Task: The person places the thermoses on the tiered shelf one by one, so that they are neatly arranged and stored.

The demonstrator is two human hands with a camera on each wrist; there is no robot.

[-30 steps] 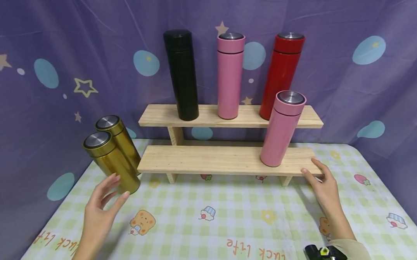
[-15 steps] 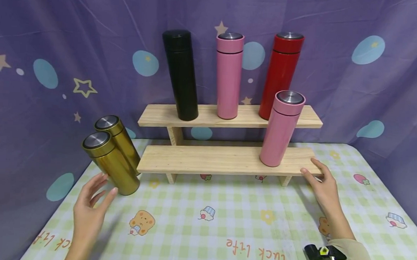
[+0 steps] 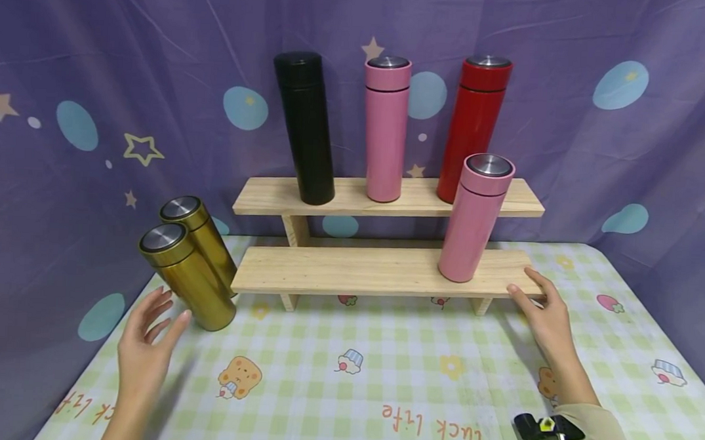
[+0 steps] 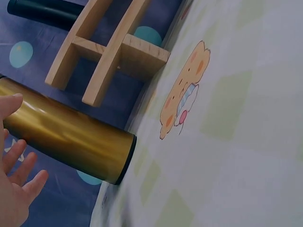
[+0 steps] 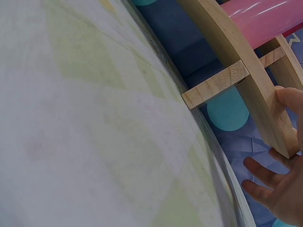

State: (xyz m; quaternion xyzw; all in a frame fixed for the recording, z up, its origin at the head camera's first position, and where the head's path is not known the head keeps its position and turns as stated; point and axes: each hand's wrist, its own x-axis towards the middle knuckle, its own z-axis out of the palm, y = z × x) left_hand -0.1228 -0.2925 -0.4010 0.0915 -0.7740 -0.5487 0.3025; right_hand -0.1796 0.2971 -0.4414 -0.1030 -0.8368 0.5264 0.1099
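Observation:
In the head view my left hand [image 3: 145, 345] is held just in front of the nearer gold thermos [image 3: 193, 279], fingers loosely bent and nothing in them. The left wrist view shows the same thermos [image 4: 71, 135] upright on the cloth, with a gap to my spread fingers. A second gold thermos [image 3: 210, 240] stands partly hidden behind it. My right hand [image 3: 549, 317] holds the right front corner of the two-tier wooden shelf [image 3: 350, 269] between thumb and index finger; its other fingers are spread [image 5: 262, 175] below. A pink thermos [image 3: 475, 219] stands on the lower tier's right part.
On the upper tier stand a black thermos [image 3: 309, 129], another pink thermos [image 3: 386, 129] and a red thermos [image 3: 476, 127]. A checked cloth [image 3: 321, 402] covers the table, and a purple curtain [image 3: 176, 61] hangs behind. A black strap device [image 3: 547, 428] is at the right sleeve.
My left hand has drawn back to the left, away from the nearer gold thermos. The right hand stays at the shelf corner, and the thermoses keep their places.

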